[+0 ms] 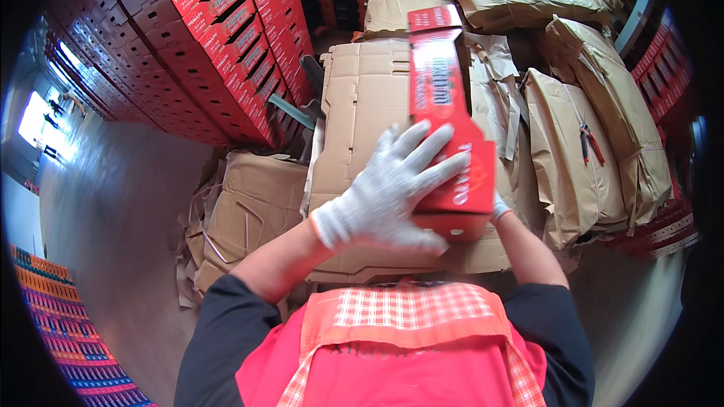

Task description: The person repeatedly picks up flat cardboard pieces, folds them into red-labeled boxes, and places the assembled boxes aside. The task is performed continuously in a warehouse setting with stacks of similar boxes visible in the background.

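Note:
A red cardboard carton (445, 113), long and partly folded, stands tilted over a stack of flat brown cardboard sheets (362, 98). My left hand (396, 188), in a white knit glove, lies against the carton's left side and near corner with its fingers stretched and spread. At the carton's right side only a bit of my right hand (499, 208) shows, gloved as well. Its fingers are hidden behind the carton, so their grip does not show.
Tall stacks of red cartons (226, 30) rise at the left. Paper-wrapped bundles (573, 143) lie to the right, one with red-handled pliers (590, 143) on it. Another brown bundle (253, 203) sits left of the sheets. Colourful stacked crates (72, 324) stand far left beyond the floor.

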{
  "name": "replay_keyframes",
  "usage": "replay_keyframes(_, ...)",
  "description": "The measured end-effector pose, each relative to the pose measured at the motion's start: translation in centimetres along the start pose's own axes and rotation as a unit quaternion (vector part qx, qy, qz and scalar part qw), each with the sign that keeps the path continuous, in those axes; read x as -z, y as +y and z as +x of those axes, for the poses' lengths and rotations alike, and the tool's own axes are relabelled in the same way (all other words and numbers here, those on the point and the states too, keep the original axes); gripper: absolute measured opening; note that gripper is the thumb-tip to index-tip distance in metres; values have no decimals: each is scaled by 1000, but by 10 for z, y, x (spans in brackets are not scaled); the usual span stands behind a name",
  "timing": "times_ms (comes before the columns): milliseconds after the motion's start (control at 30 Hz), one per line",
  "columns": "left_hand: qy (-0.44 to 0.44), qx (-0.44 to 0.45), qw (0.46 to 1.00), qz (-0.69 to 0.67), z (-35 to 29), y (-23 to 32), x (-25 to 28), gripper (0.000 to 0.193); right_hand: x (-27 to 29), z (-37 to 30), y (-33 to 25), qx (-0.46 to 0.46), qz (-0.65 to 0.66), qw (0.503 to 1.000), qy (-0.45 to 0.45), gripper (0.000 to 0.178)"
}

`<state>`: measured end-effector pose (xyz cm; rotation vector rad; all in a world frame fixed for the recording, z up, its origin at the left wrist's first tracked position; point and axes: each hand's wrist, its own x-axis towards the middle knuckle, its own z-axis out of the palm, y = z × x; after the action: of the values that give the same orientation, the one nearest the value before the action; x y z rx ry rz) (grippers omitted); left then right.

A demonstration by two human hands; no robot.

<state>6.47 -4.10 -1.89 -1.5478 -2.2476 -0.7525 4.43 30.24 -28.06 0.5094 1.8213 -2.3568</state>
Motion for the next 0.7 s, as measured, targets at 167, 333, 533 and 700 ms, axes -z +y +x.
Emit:
replay_keyframes(167,50,-71,994,-65,63,19,-39,86,29,-36,-139,184,-171,962,105,15)
replay_keyframes(333,235,-67,962,-120,76,33,-85,87,-60,-150,-239,473,-184,856,97,27)
replay_keyframes(533,357,33,922,-146,67,37,-128,144,-138,-183,-263,262,-552,792,23,36)
replay_keyframes(700,263,171,904,-290,59,49,-141,142,-143,-162,-277,119,-455,878,-85,25)
